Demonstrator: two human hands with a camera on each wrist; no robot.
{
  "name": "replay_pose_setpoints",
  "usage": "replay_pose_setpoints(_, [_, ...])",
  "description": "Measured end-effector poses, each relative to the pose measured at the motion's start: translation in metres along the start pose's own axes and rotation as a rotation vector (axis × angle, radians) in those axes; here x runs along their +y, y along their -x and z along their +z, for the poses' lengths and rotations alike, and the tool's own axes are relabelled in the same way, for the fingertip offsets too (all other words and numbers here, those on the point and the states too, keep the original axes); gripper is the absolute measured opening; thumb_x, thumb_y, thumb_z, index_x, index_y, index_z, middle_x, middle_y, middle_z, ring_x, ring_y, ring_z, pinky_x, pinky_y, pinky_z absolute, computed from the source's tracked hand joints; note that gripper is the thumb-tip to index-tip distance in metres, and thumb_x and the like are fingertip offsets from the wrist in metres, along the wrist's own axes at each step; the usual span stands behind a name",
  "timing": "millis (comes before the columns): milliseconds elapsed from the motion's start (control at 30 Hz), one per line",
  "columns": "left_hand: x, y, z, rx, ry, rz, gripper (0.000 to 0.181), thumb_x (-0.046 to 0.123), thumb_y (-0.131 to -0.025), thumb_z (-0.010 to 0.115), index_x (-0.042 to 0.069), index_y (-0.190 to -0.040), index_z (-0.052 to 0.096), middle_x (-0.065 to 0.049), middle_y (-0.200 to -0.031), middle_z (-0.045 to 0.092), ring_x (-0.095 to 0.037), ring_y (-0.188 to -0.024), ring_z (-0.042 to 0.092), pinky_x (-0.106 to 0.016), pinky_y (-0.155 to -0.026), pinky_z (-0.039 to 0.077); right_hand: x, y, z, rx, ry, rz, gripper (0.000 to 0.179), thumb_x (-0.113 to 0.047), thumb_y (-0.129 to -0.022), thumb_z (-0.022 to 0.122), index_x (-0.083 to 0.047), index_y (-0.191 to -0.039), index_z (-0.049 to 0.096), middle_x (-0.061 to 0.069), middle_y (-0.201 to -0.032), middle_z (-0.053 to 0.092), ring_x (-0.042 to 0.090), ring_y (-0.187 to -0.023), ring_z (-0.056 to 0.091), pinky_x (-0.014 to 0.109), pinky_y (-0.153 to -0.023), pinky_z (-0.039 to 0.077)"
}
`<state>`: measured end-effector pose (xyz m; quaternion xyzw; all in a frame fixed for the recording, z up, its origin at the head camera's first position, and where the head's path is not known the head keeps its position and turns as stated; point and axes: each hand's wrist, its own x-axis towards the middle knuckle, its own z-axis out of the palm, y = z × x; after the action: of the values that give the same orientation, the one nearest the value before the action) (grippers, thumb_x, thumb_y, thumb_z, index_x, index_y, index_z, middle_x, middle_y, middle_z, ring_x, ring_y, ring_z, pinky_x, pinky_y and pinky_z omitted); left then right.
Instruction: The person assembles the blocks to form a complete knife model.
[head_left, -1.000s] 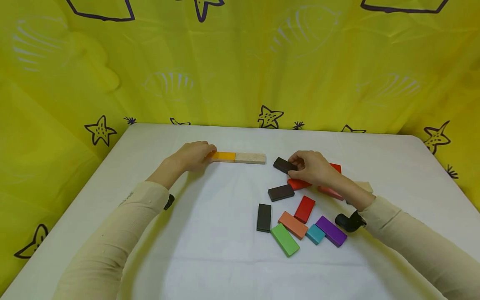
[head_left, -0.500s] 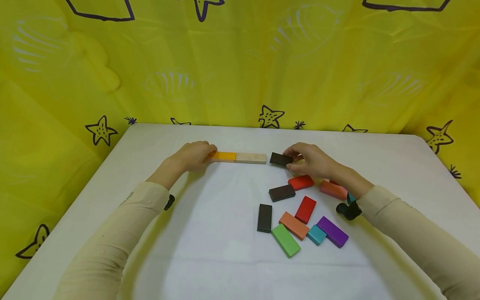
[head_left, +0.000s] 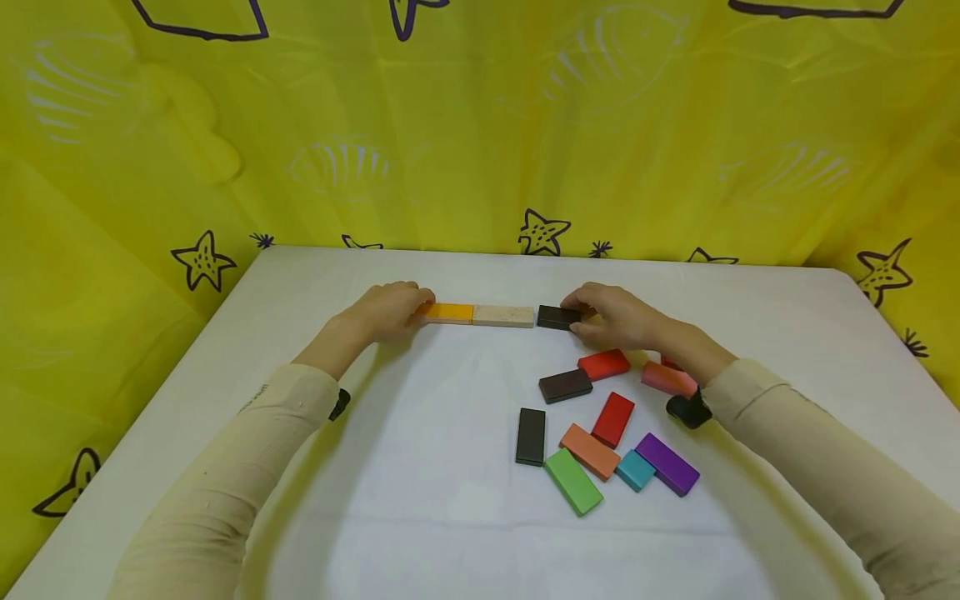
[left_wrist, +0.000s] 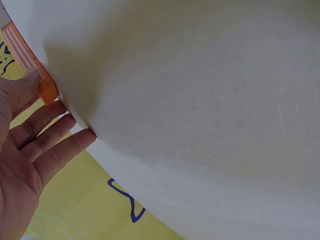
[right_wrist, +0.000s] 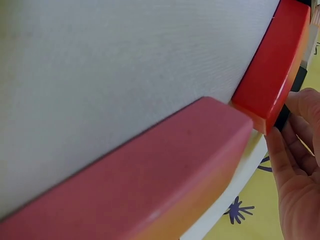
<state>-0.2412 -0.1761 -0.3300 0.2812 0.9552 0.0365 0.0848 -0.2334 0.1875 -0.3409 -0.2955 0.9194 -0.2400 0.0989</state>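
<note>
- Sleeve of cream cloth (head_left: 217,467) slants up from the lower left of the frame.
- Left of centre, the left hand (head_left: 386,311) pinches the outer end of a flat, glossy orange-yellow block (head_left: 453,313).
- Near the centre, a flat rectangular block of bare pale wood (head_left: 504,317) adjoins its right end.
- Below, right of centre, lies a black rectangular block (head_left: 530,437).
- Above that, a flat, glossy black block (head_left: 555,317) sits in line with the pale one, a thin gap between; the right hand (head_left: 618,317) grips its right end between thumb and fingers.
- Under this hand lie a dark brown block (head_left: 566,386) and a bright red block (head_left: 604,364).
- At lower right, a green block (head_left: 573,482), a salmon-orange block (head_left: 590,452), a short teal block (head_left: 636,470) and a purple block (head_left: 667,464) cluster.
</note>
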Motion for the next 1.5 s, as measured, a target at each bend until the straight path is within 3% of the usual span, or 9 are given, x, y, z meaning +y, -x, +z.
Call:
replay_pose_setpoints(467, [0.000, 0.001, -0.002, 0.003, -0.005, 0.002, 0.027, 0.013, -0.100, 0.064, 0.003, -0.125, 0.064, -0.014, -0.109, 0.065, -0.029, -0.093, 0.061, -0.048, -0.084, 0.054, -0.004, -0.007, 0.001, -0.007, 0.067, -0.023, 0.039, -0.006, -0.097, 0.067, 0.006, -0.134, 0.061, 0.023, -0.132, 0.061, 0.037, -0.119, 0.057, 0.052, -0.105, 0.047])
replay_pose_setpoints(767, [-0.001, 0.001, 0.004, -0.002, 0.007, 0.002, 0.029, 0.013, -0.100, 0.065, 0.003, -0.127, 0.064, -0.014, -0.110, 0.066, -0.030, -0.094, 0.061, -0.048, -0.086, 0.054, -0.009, -0.008, 0.005, -0.026, 0.085, 0.033, 0.049, -0.010, -0.095, 0.071, 0.004, -0.139, 0.057, 0.023, -0.134, 0.059, 0.037, -0.121, 0.056, 0.052, -0.105, 0.048])
replay_pose_setpoints(900, [-0.001, 0.000, 0.006, -0.003, 0.005, 0.005, 0.028, 0.013, -0.100, 0.065, 0.003, -0.126, 0.065, -0.014, -0.109, 0.066, -0.029, -0.094, 0.061, -0.048, -0.086, 0.054, -0.010, 0.003, 0.002, 0.022, 0.071, 0.019, 0.054, -0.013, -0.094, 0.073, 0.004, -0.142, 0.054, 0.023, -0.138, 0.057, 0.040, -0.128, 0.052, 0.056, -0.107, 0.045])
replay_pose_setpoints(1067, [0.001, -0.001, 0.005, 0.004, 0.006, 0.006, 0.027, 0.013, -0.099, 0.065, 0.003, -0.125, 0.065, -0.014, -0.109, 0.066, -0.029, -0.092, 0.061, -0.048, -0.085, 0.055, -0.012, 0.025, -0.005, 0.084, -0.046, 0.002, 0.054, -0.015, -0.096, 0.072, 0.003, -0.142, 0.053, 0.023, -0.138, 0.056, 0.039, -0.127, 0.053, 0.058, -0.106, 0.044])
replay_pose_setpoints(1267, [-0.001, 0.001, 0.002, 0.014, 0.004, 0.012, 0.028, 0.013, -0.100, 0.065, 0.003, -0.126, 0.065, -0.014, -0.109, 0.066, -0.030, -0.093, 0.061, -0.048, -0.084, 0.055, -0.017, 0.048, -0.007, 0.099, -0.152, -0.011, 0.051, -0.021, -0.098, 0.071, 0.000, -0.142, 0.053, 0.020, -0.140, 0.056, 0.040, -0.126, 0.055, 0.059, -0.107, 0.043])
replay_pose_setpoints(1500, [-0.001, 0.002, 0.001, 0.018, 0.007, 0.015, 0.028, 0.013, -0.100, 0.065, 0.003, -0.126, 0.065, -0.014, -0.108, 0.066, -0.030, -0.092, 0.061, -0.048, -0.083, 0.055, -0.022, 0.069, -0.002, 0.095, -0.171, -0.039, 0.051, -0.013, -0.095, 0.074, -0.002, -0.140, 0.055, 0.019, -0.138, 0.059, 0.039, -0.122, 0.060, 0.058, -0.103, 0.047])
